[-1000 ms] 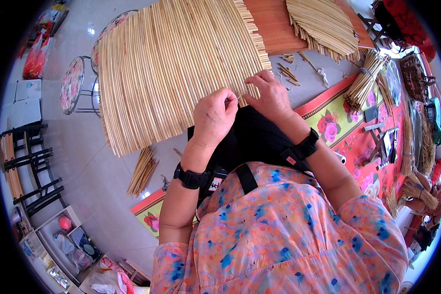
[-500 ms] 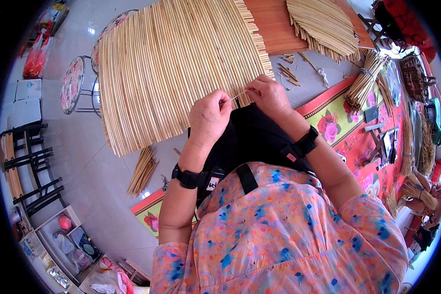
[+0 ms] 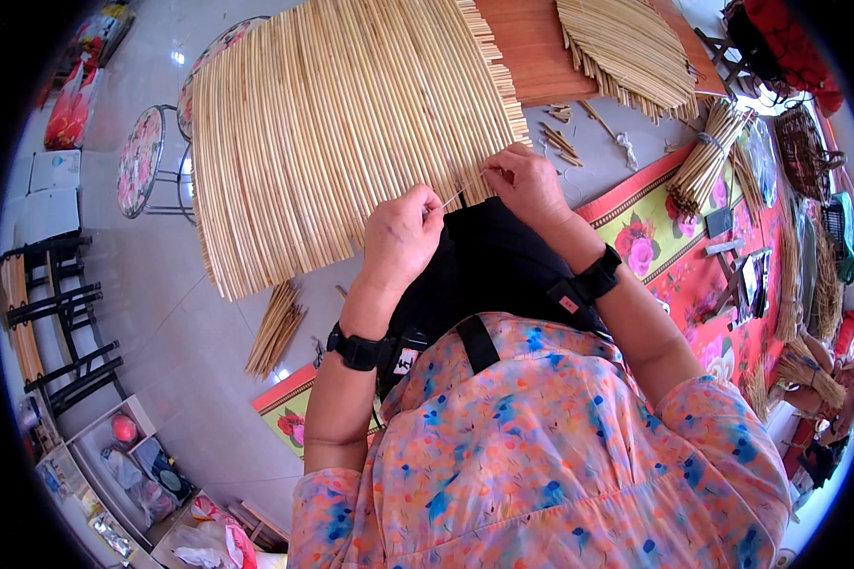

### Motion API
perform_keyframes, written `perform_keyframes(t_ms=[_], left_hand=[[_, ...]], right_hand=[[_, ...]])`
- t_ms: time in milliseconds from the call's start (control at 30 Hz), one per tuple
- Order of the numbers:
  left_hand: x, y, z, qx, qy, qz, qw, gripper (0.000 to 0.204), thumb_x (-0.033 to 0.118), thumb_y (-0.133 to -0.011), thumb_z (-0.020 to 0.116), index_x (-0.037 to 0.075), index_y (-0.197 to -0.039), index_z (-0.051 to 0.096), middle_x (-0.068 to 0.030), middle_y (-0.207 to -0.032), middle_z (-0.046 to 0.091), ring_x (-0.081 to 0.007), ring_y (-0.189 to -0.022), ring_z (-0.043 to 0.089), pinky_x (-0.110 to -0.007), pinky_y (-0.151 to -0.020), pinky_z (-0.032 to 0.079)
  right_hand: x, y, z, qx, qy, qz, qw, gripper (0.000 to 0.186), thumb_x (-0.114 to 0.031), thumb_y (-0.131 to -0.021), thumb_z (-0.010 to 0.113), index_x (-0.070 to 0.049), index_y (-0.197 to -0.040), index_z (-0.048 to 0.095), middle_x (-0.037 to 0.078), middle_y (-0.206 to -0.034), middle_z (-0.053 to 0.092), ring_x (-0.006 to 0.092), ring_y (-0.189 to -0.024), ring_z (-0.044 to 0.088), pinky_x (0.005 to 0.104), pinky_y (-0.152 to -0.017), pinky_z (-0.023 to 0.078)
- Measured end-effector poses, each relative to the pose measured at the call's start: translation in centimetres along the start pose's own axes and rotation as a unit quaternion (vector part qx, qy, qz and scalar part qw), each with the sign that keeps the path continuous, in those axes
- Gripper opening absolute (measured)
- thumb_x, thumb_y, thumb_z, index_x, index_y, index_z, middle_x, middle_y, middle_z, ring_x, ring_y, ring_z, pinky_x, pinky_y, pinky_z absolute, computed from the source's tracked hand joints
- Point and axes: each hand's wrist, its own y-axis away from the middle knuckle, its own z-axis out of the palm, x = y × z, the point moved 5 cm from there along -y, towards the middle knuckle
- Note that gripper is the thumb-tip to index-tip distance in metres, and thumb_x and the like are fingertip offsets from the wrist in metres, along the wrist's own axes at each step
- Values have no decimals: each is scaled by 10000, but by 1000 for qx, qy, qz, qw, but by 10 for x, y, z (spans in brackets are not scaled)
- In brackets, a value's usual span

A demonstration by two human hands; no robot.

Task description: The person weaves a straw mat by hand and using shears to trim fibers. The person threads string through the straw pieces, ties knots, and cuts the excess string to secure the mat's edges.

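Note:
A large mat of straw-coloured stalks (image 3: pixel 342 123), laid side by side, spreads in front of me and overlaps the brown table at its right. At its near edge, my left hand (image 3: pixel 400 232) pinches a thin pale thread (image 3: pixel 455 195). The thread runs up and right toward my right hand (image 3: pixel 524 180), whose fingers are closed by the mat's near right corner. Both hands appear to hold the thread, pulled straight between them. Whether a needle is on it is too small to tell.
A second stalk piece (image 3: pixel 626 52) lies on the brown table (image 3: pixel 531 57). Tied stalks (image 3: pixel 712 156) rest on the flowered red mat (image 3: pixel 636 218) at right. Loose stalks (image 3: pixel 275 327) lie on the floor at left, near a round flowered stool (image 3: pixel 142 161) and open boxes (image 3: pixel 114 446).
My left hand has shifted slightly down and left, and my right hand slightly right. The thread still spans the space between them; the stalk mat is in about the same place.

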Motion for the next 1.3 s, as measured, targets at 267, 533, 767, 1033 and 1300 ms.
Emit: perform_keyframes(t_ms=[267, 533, 767, 1033, 1300], left_hand=[[-1, 5, 10, -33, -14, 37, 999, 94, 122, -774, 595, 65, -836, 638, -151, -733, 637, -337, -703, 623, -422, -635, 498], [4, 9, 20, -72, 4, 45, 996, 112, 77, -802, 579, 15, -872, 641, -141, -715, 637, -246, -642, 631, -333, -601, 486], [6, 13, 49, -134, 191, 13, 972, 108, 62, -820, 588, -25, -858, 639, -55, -720, 640, -96, -674, 583, -248, -628, 465], [6, 13, 54, -151, 254, 5, 955, 102, 42, -836, 569, -27, -866, 637, -30, -761, 640, -74, -711, 565, -228, -661, 458], [-15, 13, 39, -85, 356, -42, 930, 98, 34, -877, 528, 14, -894, 622, 77, -630, 466, -3, -533, 371, -167, -472, 290]], right_hand=[[2, 2, 0, 12, -1, 2, 1000, 114, -148, -762, 631, -47, -804, 664, 134, -803, 611, 331, -736, 604, 400, -658, 494], [-2, 2, 5, 60, 71, 10, 996, 109, -161, -769, 616, -61, -750, 656, 114, -784, 606, 324, -726, 607, 400, -651, 501], [-10, 2, 14, 94, 130, -7, 987, 120, -123, -772, 575, -57, -687, 629, 81, -780, 602, 295, -711, 610, 398, -632, 499], [-7, 3, 17, 97, 137, -16, 986, 119, -134, -770, 581, -71, -676, 621, 73, -772, 585, 292, -695, 604, 403, -608, 492], [12, 3, -6, 160, 144, 16, 976, 74, -179, -803, 608, -142, -834, 663, 45, -866, 605, 272, -743, 619, 378, -624, 500]])
